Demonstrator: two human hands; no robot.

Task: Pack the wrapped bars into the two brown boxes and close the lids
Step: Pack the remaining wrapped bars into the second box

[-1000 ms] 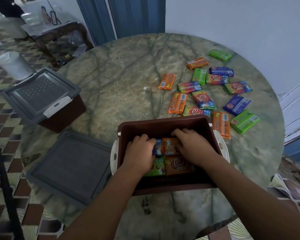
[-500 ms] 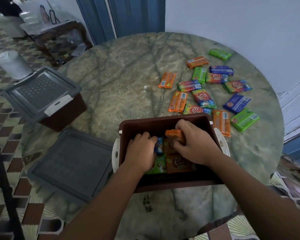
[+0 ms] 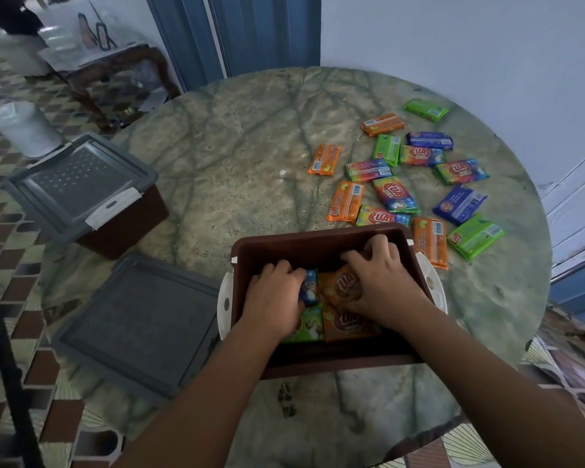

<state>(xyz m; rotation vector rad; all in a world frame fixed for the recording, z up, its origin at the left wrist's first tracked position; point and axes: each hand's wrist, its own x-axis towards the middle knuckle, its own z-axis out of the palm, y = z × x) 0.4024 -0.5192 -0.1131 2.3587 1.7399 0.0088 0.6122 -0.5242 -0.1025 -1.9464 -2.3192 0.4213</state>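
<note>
Right hand (image 3: 382, 285): inside the open brown box (image 3: 318, 243), fingers curled over an orange wrapped bar (image 3: 347, 285), gripping it. Left hand (image 3: 272, 295): inside the same box, fingers curled down onto a blue wrapped bar (image 3: 308, 287); grip cannot be told. Green bar (image 3: 309, 327) and second orange bar (image 3: 347, 324): near side of the box. Loose bars (image 3: 394, 194): on the counter (image 3: 233, 157) beyond the box. Grey lid (image 3: 139, 324): flat, left of the box. Second brown box (image 3: 85, 194): lidded, beyond the grey lid.

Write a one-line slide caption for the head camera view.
Both hands, left and right, arrange wrapped bars inside the open brown box.
</note>
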